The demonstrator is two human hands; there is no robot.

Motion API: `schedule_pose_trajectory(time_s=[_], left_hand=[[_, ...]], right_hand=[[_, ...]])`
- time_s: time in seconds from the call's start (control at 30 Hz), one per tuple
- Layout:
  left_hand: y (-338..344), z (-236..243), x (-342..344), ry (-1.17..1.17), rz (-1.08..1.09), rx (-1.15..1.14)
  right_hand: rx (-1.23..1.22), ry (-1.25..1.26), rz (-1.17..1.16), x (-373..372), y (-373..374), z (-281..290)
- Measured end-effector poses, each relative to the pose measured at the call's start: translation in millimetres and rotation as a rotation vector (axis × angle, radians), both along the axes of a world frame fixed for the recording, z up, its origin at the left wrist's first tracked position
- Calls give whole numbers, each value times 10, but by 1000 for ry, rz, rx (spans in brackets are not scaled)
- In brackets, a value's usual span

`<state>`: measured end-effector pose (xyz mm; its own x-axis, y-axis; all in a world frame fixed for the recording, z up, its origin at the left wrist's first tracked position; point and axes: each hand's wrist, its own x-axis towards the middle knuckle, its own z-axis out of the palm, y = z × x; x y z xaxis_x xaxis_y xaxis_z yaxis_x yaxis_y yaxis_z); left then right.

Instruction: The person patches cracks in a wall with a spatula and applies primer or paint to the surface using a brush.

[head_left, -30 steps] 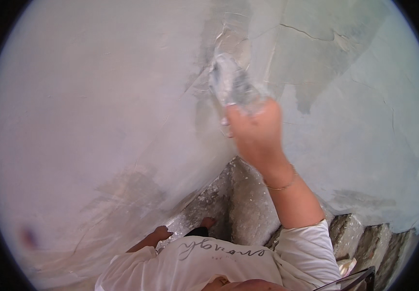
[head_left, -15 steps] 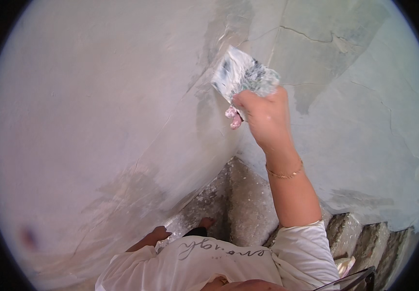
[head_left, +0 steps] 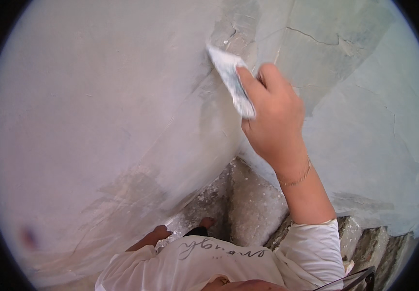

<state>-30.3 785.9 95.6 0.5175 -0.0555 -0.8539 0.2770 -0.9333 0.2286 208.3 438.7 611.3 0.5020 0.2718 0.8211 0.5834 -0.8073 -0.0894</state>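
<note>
Gripping a flat, white-smeared plate [head_left: 234, 85], the right hand [head_left: 275, 114], seen in the head view, is raised in front of the corner where the left wall [head_left: 98, 97] meets the right wall [head_left: 364, 136]. Right fingers: clenched around the plate's right side, with the thumb apparently on the visible face. Plate position: tilted, upper end pointing up and left, beside a darker, rough patch [head_left: 233, 29]; contact with the wall cannot be confirmed. A crack [head_left: 312, 38] runs to the right of this patch. Left hand [head_left: 160, 233]: low at the person's left, near the speckled landing [head_left: 255, 208]; it shows too small to tell whether its fingers grasp anything. Ridged steps [head_left: 364, 242] lie at lower right. Step in hand, as judged: working the plate over the wall surface near the corner. Next move, as judged: calls for a firm hold, the plate's edge seated evenly against the surface, and steady pressure where the rough patch breaks the plane.
</note>
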Motion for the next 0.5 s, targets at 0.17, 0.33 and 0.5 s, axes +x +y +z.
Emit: schedule_pose_trajectory(time_s=[0.17, 0.33, 0.5], left_hand=[[33, -3, 36, -32, -55, 9], [46, -91, 23, -58, -66, -6], [3, -184, 49, -140, -141, -21]], right_hand=[[129, 83, -15, 34, -208, 62], [292, -170, 53, 509, -273, 35], [45, -164, 23, 618, 179, -420]])
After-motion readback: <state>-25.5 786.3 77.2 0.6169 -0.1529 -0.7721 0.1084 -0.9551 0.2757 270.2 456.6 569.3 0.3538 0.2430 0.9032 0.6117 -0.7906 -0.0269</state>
